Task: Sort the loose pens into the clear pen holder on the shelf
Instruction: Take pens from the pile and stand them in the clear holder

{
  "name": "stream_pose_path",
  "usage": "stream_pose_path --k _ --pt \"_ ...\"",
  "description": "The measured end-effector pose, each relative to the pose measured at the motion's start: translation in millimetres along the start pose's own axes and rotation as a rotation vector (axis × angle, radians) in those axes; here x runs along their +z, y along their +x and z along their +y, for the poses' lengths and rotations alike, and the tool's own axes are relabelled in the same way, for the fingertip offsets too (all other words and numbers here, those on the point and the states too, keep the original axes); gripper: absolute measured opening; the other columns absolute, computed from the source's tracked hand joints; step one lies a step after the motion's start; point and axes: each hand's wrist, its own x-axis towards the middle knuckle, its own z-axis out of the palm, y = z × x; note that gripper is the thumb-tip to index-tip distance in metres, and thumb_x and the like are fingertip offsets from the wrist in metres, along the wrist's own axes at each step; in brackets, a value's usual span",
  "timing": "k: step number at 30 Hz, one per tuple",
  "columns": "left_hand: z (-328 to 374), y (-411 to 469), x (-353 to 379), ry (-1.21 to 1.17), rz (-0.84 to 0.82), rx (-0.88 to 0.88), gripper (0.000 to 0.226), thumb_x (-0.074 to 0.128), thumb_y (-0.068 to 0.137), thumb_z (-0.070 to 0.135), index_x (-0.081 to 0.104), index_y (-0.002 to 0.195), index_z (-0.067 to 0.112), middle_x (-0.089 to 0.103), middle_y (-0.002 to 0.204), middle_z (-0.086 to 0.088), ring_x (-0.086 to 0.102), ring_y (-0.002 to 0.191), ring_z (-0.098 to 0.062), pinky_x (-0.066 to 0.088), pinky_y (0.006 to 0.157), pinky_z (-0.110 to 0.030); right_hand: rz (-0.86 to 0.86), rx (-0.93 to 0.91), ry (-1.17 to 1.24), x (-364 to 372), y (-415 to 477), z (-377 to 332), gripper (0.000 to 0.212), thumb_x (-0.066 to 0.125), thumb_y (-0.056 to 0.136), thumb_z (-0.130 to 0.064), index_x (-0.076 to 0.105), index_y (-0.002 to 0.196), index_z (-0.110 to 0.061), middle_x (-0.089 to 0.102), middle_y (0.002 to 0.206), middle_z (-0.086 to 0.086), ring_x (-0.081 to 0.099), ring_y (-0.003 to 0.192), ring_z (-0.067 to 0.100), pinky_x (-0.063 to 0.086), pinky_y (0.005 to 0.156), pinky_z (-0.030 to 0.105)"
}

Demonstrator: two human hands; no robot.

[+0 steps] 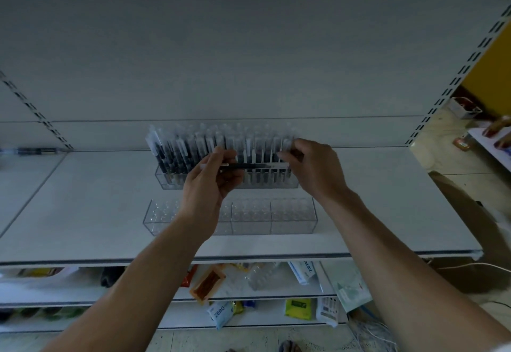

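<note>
A clear pen holder (pixel 171 180) stands at the back of the white shelf (pixel 373 213), packed with several upright dark pens with pale caps. In front of it my left hand (pixel 210 183) pinches a dark pen (pixel 249 166) that lies level across the holder's face. My right hand (pixel 312 169) reaches in from the right, its fingertips curled at the pen's right end and the caps of the rightmost pens; which of these it grips is unclear. A second clear holder (pixel 290 216) with empty slots sits nearer me, partly hidden by my left wrist.
Slotted uprights (pixel 453 80) flank the grey back panel. A few pens (pixel 30 151) lie on the neighbouring shelf at far left. Lower shelves hold packets and a plastic bottle (pixel 262 274). Another person's hand (pixel 497 130) shows at the right edge.
</note>
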Motion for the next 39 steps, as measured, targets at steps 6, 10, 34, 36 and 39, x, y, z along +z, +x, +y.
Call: stream_pose_path --k 6,10,34,36,39 --pt "-2.3 1.5 8.5 -0.082 -0.020 -0.051 0.025 0.048 0.099 0.022 0.065 0.089 0.008 0.066 0.076 -0.003 0.066 0.064 -0.012 0.056 0.062 -0.021 0.116 0.209 0.364 -12.2 -33.3 -3.5 0.015 0.056 0.095 -0.022 0.070 0.101 -0.023 0.071 0.085 -0.006 0.066 0.076 0.005 0.052 0.069 0.020" --pt "-12.5 0.8 23.0 -0.105 -0.036 -0.091 0.026 0.048 0.099 0.023 0.065 0.089 0.007 0.066 0.075 -0.004 0.066 0.063 -0.011 0.055 0.061 -0.020 -0.064 0.419 1.212 -20.9 -54.4 -10.6 0.022 0.051 0.096 -0.021 0.067 0.107 -0.013 0.072 0.092 0.009 0.068 0.075 0.017 0.054 0.062 0.025" --pt "-49.8 14.6 -3.3 1.677 -0.314 0.524 0.082 0.012 0.084 0.070 0.043 0.143 0.020 0.043 0.143 0.003 0.035 0.131 -0.017 0.028 0.110 -0.034 0.228 -0.035 0.224 -47.3 -4.7 13.9 0.010 0.065 0.090 -0.026 0.067 0.090 -0.016 0.070 0.079 -0.007 0.066 0.072 0.008 0.051 0.065 0.023" --pt "-51.2 15.2 -3.6 1.690 -0.312 0.520 0.080 0.013 0.085 0.069 0.042 0.143 0.022 0.044 0.142 0.004 0.036 0.128 -0.016 0.028 0.109 -0.032 0.216 -0.069 0.165 -48.8 0.5 15.2 0.010 0.066 0.090 -0.026 0.068 0.090 -0.016 0.069 0.080 -0.006 0.065 0.070 0.010 0.048 0.060 0.019" --pt "-52.2 13.8 -3.6 1.699 -0.298 0.500 0.074 0.020 0.089 0.068 0.042 0.143 0.023 0.045 0.140 0.006 0.038 0.126 -0.015 0.030 0.106 -0.030 0.109 -0.074 0.074 -44.6 3.4 22.5 0.011 0.066 0.089 -0.027 0.068 0.091 -0.016 0.069 0.082 -0.005 0.064 0.072 0.013 0.042 0.058 0.019"
